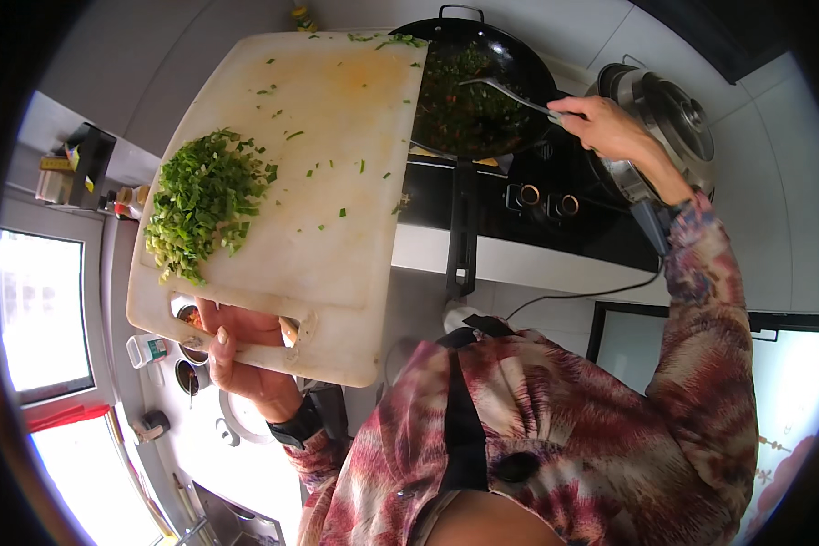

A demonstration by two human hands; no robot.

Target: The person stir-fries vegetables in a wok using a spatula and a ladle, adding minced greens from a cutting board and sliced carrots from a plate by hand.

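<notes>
My left hand (249, 362) grips the handle slot of a white plastic cutting board (314, 239), its fingers passing through the opening. Chopped green onions (205, 201) lie heaped near the handle end, with loose bits scattered across the surface. The far end of the board overlaps the left side of a black wok (532, 75). In my right hand (597, 126) is a metal utensil (512, 94), whose tip reaches over the wok. Chopped greens with small red pieces (467, 112) fill the wok's bottom; the overlapped part is hidden.
The wok's long handle (463, 225) points towards my body over the black gas stove (580, 235). A steel pot with a glass lid (682, 126) stands right of the wok. Small bowls (191, 377) and a white plastic container (147, 350) sit on the left counter.
</notes>
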